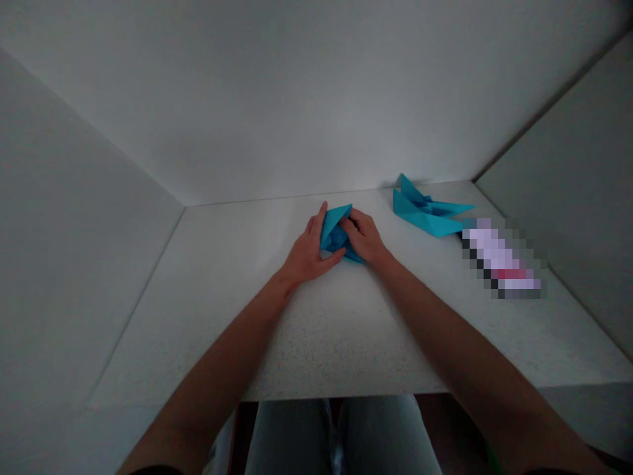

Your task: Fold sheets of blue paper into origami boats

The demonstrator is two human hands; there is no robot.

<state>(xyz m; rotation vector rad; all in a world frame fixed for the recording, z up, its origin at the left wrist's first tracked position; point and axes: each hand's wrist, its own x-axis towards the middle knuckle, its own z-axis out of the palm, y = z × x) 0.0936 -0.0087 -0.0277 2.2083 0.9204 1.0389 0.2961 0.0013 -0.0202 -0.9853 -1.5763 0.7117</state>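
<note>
A partly folded blue paper piece (336, 227) lies on the white table (316, 330), a little past its middle. My left hand (309, 251) cups its left side, fingers stretched up along the paper and thumb tucked under the near edge. My right hand (363, 236) is curled over its right side, fingertips pressing into the folds. Both hands hold the same piece. A second, finished-looking blue folded paper shape (428, 210) with pointed wings rests apart at the back right.
A blurred-out flat object (502, 260) lies on the table right of the second shape. White walls close the table in at the left, back and right. My legs show under the near table edge.
</note>
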